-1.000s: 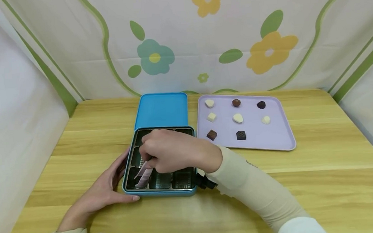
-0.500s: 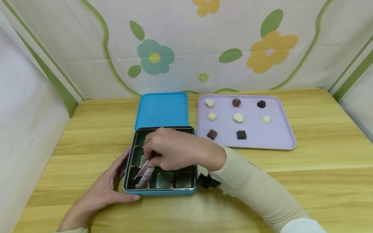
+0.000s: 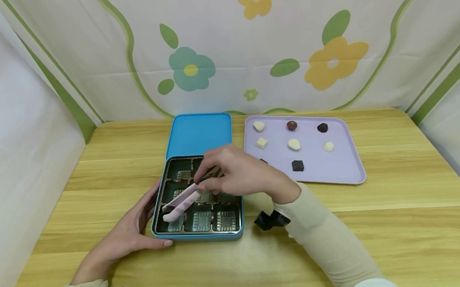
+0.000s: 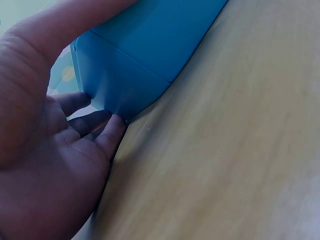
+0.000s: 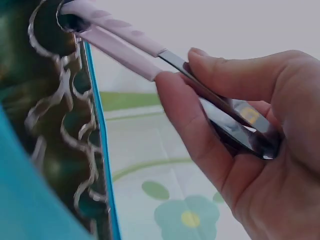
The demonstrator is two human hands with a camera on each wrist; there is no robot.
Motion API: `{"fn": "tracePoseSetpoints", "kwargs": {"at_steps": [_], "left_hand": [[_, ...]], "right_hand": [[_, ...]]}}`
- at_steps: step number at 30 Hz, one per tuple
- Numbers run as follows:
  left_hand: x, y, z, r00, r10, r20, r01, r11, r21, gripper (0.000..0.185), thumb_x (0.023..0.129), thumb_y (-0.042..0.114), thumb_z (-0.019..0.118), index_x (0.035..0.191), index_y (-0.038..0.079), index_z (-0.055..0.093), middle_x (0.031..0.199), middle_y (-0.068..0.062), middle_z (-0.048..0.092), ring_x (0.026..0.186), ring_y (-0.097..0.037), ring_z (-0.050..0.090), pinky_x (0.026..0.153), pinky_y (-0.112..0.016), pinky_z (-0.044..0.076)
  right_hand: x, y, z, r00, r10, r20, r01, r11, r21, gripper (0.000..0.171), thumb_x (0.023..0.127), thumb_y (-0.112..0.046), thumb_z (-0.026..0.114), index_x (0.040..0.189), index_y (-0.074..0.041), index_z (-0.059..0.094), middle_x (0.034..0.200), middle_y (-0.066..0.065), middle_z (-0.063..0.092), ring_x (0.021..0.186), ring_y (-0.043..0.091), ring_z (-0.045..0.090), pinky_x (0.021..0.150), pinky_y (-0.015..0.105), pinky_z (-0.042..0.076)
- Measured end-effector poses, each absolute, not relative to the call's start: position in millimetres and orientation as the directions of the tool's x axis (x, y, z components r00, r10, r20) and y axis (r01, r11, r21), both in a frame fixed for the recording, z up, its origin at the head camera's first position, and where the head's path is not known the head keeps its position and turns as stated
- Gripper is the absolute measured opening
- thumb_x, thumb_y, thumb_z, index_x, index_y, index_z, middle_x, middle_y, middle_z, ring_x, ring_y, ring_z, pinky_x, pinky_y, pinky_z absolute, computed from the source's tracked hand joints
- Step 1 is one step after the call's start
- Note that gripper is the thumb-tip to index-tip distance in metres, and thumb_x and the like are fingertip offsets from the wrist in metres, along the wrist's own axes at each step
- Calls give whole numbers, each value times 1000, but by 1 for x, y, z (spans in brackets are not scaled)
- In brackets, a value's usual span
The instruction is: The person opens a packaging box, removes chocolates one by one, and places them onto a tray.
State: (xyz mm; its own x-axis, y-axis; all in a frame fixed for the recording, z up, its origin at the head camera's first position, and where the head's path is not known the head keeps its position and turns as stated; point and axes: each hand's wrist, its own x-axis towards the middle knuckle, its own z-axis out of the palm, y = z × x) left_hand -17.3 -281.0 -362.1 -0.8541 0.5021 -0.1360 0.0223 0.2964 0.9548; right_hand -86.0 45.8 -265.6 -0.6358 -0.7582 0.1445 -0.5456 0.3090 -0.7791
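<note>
An open blue tin (image 3: 198, 238) with a dark, compartmented insert lies in the middle of the table, its lid (image 3: 199, 134) flat behind it. My right hand (image 3: 243, 173) grips pink-tipped metal tongs (image 3: 180, 203) slanted over the tin's left compartments, and I see nothing between the tips. In the right wrist view, the right hand's fingers (image 5: 190, 120) and thumb pinch the tongs (image 5: 130, 45) at their metal part. My left hand (image 3: 128, 233) rests against the tin's front-left corner, thumb along the front wall. In the left wrist view the left hand's fingers (image 4: 95, 122) touch the tin's side wall (image 4: 140, 60).
A lilac tray (image 3: 342, 167) to the right of the tin carries several chocolates, among them a dark square (image 3: 297, 165) and a white piece (image 3: 293, 145). One brown piece (image 3: 263, 161) is partly hidden behind my right hand. Flowered fabric walls enclose the wooden table (image 3: 397, 221).
My right hand has lifted and moved right and back with the tongs, whose tips rose out of the front-left compartment. The left hand and the tin have stayed put.
</note>
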Motion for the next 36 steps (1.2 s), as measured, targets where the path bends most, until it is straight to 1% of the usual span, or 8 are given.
{"fn": "tracePoseSetpoints", "kwargs": {"at_steps": [2,7,12,15,22,30,34,36], "left_hand": [[-17,-281,-361,-856,498,-138,19,298,954,132,78,3,95,174,34,10,183,-12,7,162,-50,15,113,-4,34],[-17,-280,-361,-854,500,-143,9,290,957,132,79,3,95,175,33,10,183,-13,5,161,-51,13,112,-6,38],[-18,-279,-362,-853,503,-139,13,287,958,132,78,3,95,175,33,10,183,-12,5,161,-50,13,112,-5,35],[-19,-279,-362,-853,505,-136,15,284,959,132,78,2,95,175,33,10,183,-12,5,162,-50,13,113,-5,35],[-19,-280,-362,-852,506,-139,11,283,959,133,78,2,94,174,35,9,183,-12,4,162,-50,10,112,-4,33],[-18,-283,-362,-852,506,-135,15,281,959,133,79,1,94,175,34,9,183,-13,6,162,-50,11,113,-4,33],[-16,-284,-361,-853,505,-133,16,281,960,133,78,0,94,175,34,9,183,-13,6,162,-47,13,113,-4,33],[-16,-284,-361,-852,507,-133,18,282,959,133,78,0,94,175,34,9,183,-13,7,163,-37,18,113,-5,34]], "right_hand": [[-88,52,-268,-665,-735,133,-471,274,-839,11,99,-10,79,107,-6,83,98,4,72,73,12,74,69,29,63],[-93,67,-277,-727,-679,101,-295,177,-939,11,98,-3,77,108,-2,82,100,11,73,74,24,77,73,49,67],[-99,87,-285,-789,-610,70,-200,147,-969,13,99,-3,75,111,-2,82,108,14,76,77,27,79,77,55,66],[-101,101,-289,-829,-557,43,-151,150,-977,16,100,-4,75,114,-1,81,109,15,77,77,29,79,77,54,66],[-101,139,-291,-898,-439,20,-105,170,-980,19,100,-3,74,118,2,79,99,10,79,75,25,79,74,37,66],[-91,186,-297,-947,-316,55,-114,171,-979,21,99,-2,75,117,8,77,101,6,77,75,18,79,78,35,67],[-86,209,-303,-956,-279,94,-123,89,-988,16,99,1,75,114,7,78,101,5,80,73,17,79,75,33,66],[-82,221,-306,-959,-258,114,-129,40,-991,15,98,5,73,113,7,79,102,5,78,72,17,79,75,32,66]]}}
